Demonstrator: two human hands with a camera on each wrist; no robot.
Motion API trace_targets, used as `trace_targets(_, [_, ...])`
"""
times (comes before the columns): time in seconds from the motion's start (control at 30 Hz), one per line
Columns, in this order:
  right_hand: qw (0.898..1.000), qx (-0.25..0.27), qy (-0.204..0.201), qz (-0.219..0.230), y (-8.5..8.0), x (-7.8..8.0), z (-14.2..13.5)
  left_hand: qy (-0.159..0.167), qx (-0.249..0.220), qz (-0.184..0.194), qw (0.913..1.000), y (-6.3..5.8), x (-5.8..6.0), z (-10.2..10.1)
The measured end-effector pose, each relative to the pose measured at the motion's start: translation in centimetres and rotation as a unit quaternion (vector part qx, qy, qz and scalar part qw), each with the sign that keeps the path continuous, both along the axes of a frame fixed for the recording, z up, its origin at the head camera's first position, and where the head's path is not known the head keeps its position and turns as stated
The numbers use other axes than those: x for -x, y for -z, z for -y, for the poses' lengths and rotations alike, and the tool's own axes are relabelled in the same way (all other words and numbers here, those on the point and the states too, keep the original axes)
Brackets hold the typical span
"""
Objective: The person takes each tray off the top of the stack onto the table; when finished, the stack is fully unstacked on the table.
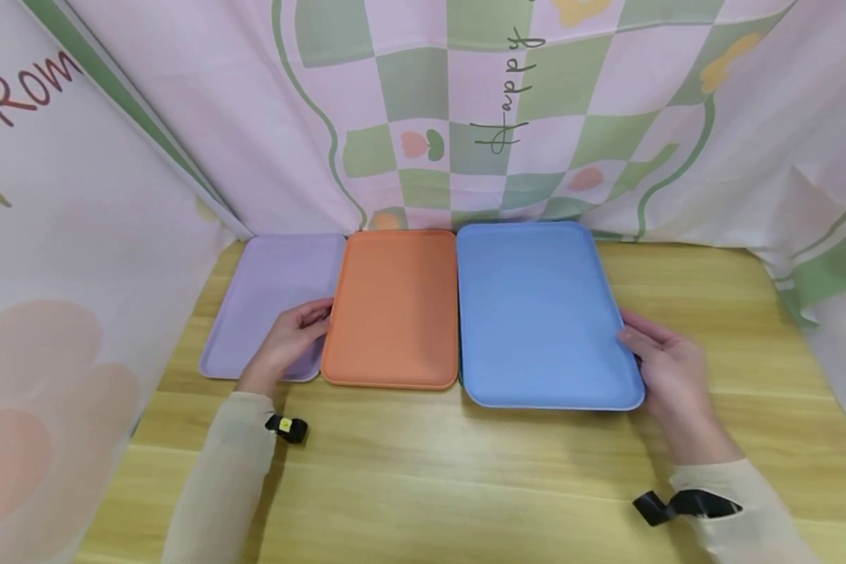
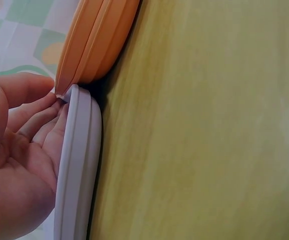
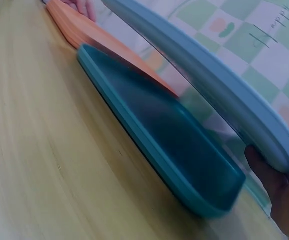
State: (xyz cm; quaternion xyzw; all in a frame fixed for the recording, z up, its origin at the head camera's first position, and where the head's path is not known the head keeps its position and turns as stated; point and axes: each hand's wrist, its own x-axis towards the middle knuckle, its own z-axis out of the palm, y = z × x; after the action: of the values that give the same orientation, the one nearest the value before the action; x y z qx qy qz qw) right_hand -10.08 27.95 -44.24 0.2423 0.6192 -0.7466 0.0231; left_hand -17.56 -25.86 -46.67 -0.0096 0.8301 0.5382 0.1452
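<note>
Blue tray (image 1: pixel 546 313) hovers above teal tray (image 3: pixel 157 122), right-wrist view reveals.

A pastel printed cloth (image 1: pixel 412 82) with green checks hangs behind a wood-grain table (image 1: pixel 423 486).

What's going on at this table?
A person is holding a blue tray by its right edge with the right hand, above a teal tray, with a gap visible between them. The left hand is at the left edge of an orange tray, over part of a purple tray. Whether it pinches that edge is unclear. The orange and purple trays sit side by side.
</note>
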Motion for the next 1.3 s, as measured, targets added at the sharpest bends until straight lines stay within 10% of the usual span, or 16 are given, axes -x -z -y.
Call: trace_targets(1.3, [0.997,-0.054,0.054,0.013,2.1,-1.9,-13.8,-0.002,0.006,-0.001,1.0000,0.0,0.0,-0.1])
